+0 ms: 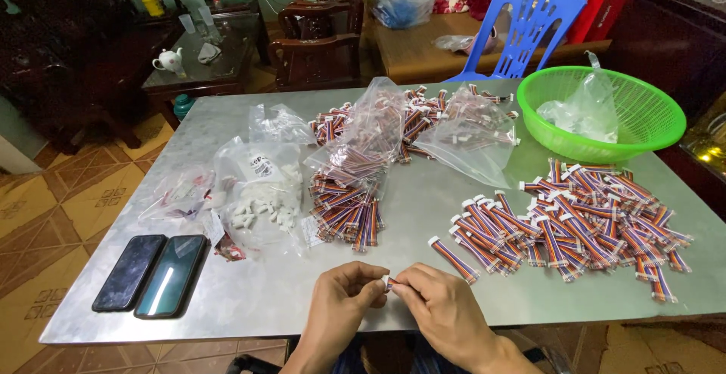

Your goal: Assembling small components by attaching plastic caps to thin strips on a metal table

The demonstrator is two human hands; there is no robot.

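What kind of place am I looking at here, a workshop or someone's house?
Most likely a home living room used for piecework: carved wooden chairs, a side table with a teapot, a blue plastic chair, and a metal table piled with striped ribbon cables.

A dull, smooth metal table point(423, 215) holds clear, crinkled plastic bags point(469, 132), a glossy green plastic basket point(643, 128) and two glassy phones point(151, 274).
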